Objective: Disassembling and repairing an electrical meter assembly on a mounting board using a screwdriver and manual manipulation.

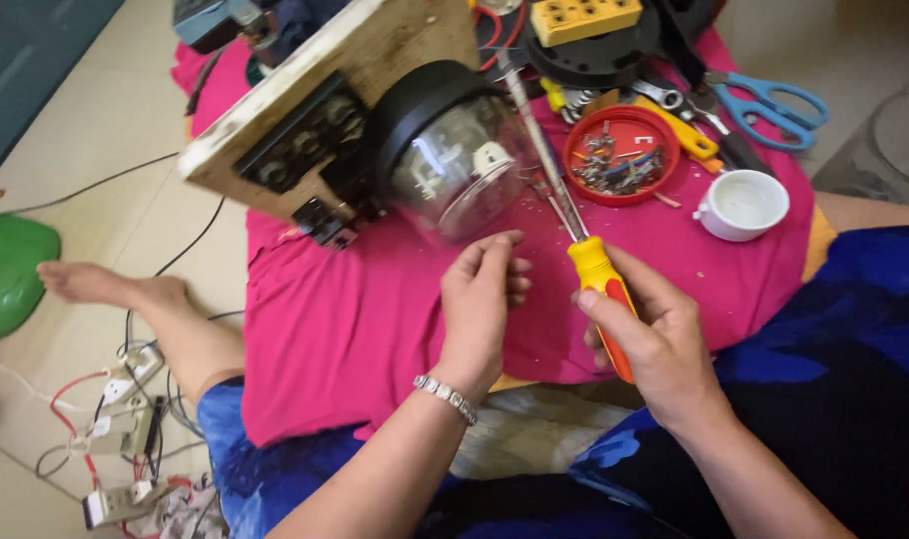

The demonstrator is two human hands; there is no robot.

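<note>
Over pink cloth [355,319], right hand [654,344] fingers clench screwdriver [599,289]; left hand [479,299] loosely curled.

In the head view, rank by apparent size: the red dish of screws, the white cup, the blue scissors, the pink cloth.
1. pink cloth
2. blue scissors and red dish look alike; unranked
3. white cup

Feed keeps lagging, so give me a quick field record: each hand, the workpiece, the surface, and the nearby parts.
right hand: grips yellow-orange screwdriver, shaft pointing at the meter
left hand: fingertips pinched, apart from the meter
workpiece: glass-domed meter on wooden board
surface: pink cloth
nearby: red lid of screws, white cup, blue scissors
</note>
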